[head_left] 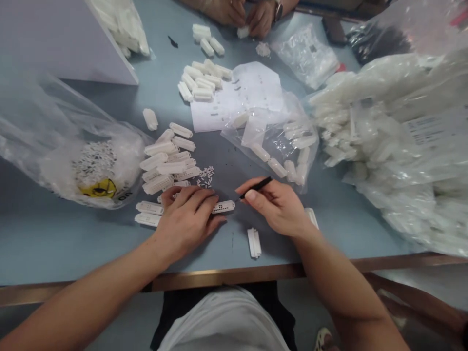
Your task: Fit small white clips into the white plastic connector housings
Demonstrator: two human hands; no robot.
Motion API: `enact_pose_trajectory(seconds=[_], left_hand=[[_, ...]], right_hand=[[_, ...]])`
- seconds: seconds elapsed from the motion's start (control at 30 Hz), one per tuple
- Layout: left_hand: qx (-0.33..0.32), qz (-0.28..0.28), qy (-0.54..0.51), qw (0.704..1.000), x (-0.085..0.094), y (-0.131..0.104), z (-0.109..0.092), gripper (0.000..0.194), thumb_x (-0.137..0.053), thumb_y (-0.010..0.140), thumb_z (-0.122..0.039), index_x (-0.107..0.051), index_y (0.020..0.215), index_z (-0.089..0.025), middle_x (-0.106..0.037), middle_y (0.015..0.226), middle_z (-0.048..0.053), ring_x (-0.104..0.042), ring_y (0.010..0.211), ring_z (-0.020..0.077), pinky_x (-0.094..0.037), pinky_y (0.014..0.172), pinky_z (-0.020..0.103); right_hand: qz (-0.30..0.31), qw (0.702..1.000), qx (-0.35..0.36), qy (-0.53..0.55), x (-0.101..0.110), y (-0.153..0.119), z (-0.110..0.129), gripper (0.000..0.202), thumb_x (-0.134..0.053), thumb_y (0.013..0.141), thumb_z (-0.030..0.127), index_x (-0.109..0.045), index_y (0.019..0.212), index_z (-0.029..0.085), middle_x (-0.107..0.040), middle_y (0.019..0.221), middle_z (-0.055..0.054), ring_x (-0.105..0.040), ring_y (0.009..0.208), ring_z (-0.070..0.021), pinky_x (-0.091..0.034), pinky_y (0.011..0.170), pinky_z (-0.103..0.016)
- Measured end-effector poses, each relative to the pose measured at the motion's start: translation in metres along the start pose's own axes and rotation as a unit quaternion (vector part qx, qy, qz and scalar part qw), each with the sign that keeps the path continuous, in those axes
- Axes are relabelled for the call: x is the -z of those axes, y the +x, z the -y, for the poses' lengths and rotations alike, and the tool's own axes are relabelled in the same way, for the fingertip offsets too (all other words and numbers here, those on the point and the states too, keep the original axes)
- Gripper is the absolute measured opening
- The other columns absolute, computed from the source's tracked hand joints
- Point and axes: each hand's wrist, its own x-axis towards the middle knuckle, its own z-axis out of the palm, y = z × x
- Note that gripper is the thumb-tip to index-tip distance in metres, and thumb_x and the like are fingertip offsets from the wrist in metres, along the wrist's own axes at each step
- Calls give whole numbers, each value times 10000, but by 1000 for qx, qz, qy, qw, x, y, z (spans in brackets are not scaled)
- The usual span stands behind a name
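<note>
My left hand [190, 214] is closed around a long white plastic connector housing [224, 207] with small square holes. The fingers cover most of that housing; its right end sticks out. In my right hand [274, 207] is a slim black pointed tool [258, 187], held like a pen. Its thin tip is close to the housing's right end; whether they touch I cannot tell. Beyond my left hand lies a heap of similar white housings [168, 168], with tiny white pins [206, 175] beside it. A single white housing [254, 243] rests between my forearms, and another [312, 218] is partly hidden behind my right wrist.
At left sits a clear bag of small white pieces [95, 161]. Large bags of white parts [395, 136] fill the right side. Printed paper [215, 109], a small bag of housings [278, 146] and more housings [203, 80] lie ahead. Another person's hands [252, 19] work opposite.
</note>
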Motion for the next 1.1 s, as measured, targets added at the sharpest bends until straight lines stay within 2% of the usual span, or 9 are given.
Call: enact_pose_trajectory(seconds=[0.1, 0.27, 0.7, 1.1], left_hand=[[-10, -9, 3, 1000, 1, 0, 0, 251, -645, 937, -388, -679, 1091, -192, -741, 1123, 75, -615, 1075, 286, -434, 953, 472], [-16, -6, -1, 1000, 1, 0, 0, 183, -640, 937, -328, -698, 1043, -190, -744, 1085, 77, -622, 1027, 282, -441, 918, 458], [11, 10, -29, 999, -1, -1, -1, 177, -617, 949, -324, -716, 1050, -217, -744, 1088, 74, -625, 1053, 289, -440, 941, 488], [-17, -4, 4, 1000, 0, 0, -1, 171, -604, 967, -325, -697, 1025, -194, -751, 1090, 60, -622, 1030, 282, -429, 904, 474]], right_hand=[[18, 992, 55, -110, -4, -2, 0, 135, -630, 941, 304, -733, 977, 225, -767, 941, -12, -694, 783, -130, -521, 712, -236], [2, 978, 51, -201, -7, -3, -5, 116, -623, 874, 237, -721, 929, 209, -774, 825, 2, -692, 662, -126, -507, 628, -217], [14, 968, 76, -239, -8, -4, -7, 129, -586, 895, 257, -709, 919, 226, -780, 840, 2, -715, 716, -146, -528, 683, -237], [36, 962, 101, -251, -12, -5, -5, 112, -573, 915, 210, -685, 911, 220, -775, 877, -14, -722, 805, -164, -526, 762, -261]])
